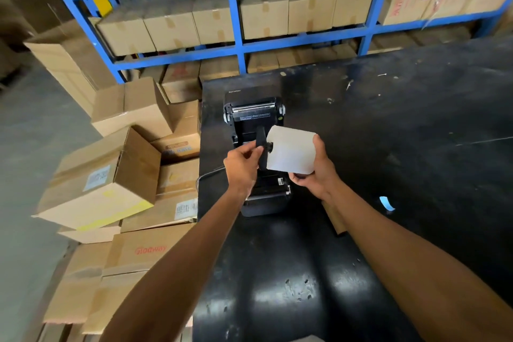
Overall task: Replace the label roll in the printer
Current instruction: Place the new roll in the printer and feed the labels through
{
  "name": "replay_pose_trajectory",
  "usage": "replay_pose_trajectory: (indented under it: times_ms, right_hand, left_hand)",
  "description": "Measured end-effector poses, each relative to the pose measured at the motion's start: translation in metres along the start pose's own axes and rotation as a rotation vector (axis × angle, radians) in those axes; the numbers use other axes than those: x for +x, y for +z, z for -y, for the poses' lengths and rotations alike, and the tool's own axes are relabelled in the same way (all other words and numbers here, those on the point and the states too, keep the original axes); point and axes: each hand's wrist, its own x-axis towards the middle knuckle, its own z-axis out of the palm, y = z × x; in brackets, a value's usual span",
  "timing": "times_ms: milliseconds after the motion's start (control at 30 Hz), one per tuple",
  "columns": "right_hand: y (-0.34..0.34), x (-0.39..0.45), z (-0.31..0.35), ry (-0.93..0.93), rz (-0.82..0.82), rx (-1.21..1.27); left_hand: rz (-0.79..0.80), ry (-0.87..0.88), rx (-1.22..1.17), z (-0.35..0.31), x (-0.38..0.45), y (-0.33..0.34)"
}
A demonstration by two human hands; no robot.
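Note:
A black label printer [254, 115] stands with its lid open on the black table [402, 133], near the table's left edge. Above its open bay I hold a white label roll [291, 151] on its side. My right hand [313, 172] grips the roll from the right and below. My left hand [243, 165] pinches a black spindle holder [262, 147] that sits at the roll's left end. The lower front of the printer is partly hidden behind my hands.
A brown cardboard piece [334, 216] lies under my right forearm and a blue scrap [386, 203] to its right. Stacked cardboard boxes [111, 175] crowd the floor left of the table. Blue shelving [238, 36] with boxes stands behind.

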Motion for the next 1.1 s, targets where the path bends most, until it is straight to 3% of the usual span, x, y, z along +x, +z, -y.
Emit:
replay_pose_trajectory:
  times_ms: [200,667,967,1100]
  right_hand:
    - [0.026,0.002,-0.024,-0.01,-0.03,-0.052]
    - [0.048,0.027,-0.032,-0.005,-0.024,-0.081]
    - [0.054,0.038,-0.029,-0.015,-0.049,-0.106]
    - [0.054,0.04,-0.026,-0.07,-0.064,-0.219]
  left_hand:
    - [-0.007,0.147,0.182,0.008,0.013,-0.026]
    - [0.144,-0.098,-0.174,0.015,0.042,-0.048]
    - [0.198,-0.118,-0.138,0.017,0.06,-0.043]
    - [0.195,-0.249,-0.111,0.019,0.067,-0.045]
